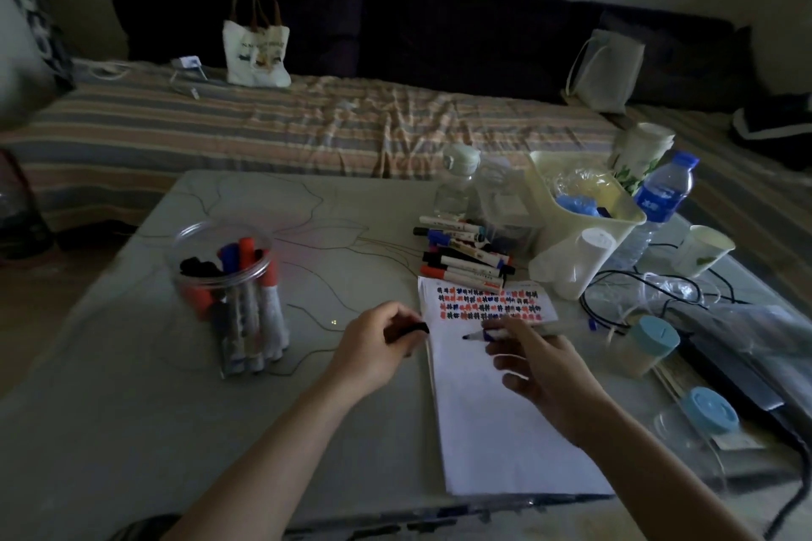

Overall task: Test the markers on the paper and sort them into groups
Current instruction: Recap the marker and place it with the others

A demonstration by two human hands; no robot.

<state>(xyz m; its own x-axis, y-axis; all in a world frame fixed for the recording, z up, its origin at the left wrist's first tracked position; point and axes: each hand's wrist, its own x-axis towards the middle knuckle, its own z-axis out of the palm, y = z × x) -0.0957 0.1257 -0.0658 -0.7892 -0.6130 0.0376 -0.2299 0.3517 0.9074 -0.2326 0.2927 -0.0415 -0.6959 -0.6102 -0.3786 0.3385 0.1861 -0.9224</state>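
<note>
Head view: your right hand pinches the uncapped marker at mid-barrel, tip over the paper; left fingers curl round its cap. The marker is light, rigid, smooth; hold it nearer the tip

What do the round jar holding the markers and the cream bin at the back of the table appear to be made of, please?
The jar looks like clear, glossy plastic: the markers inside show through its wall, and its rim catches light. Glass cannot be ruled out. The cream bin looks like opaque, smooth moulded plastic with a thin rim and a soft sheen.
</note>
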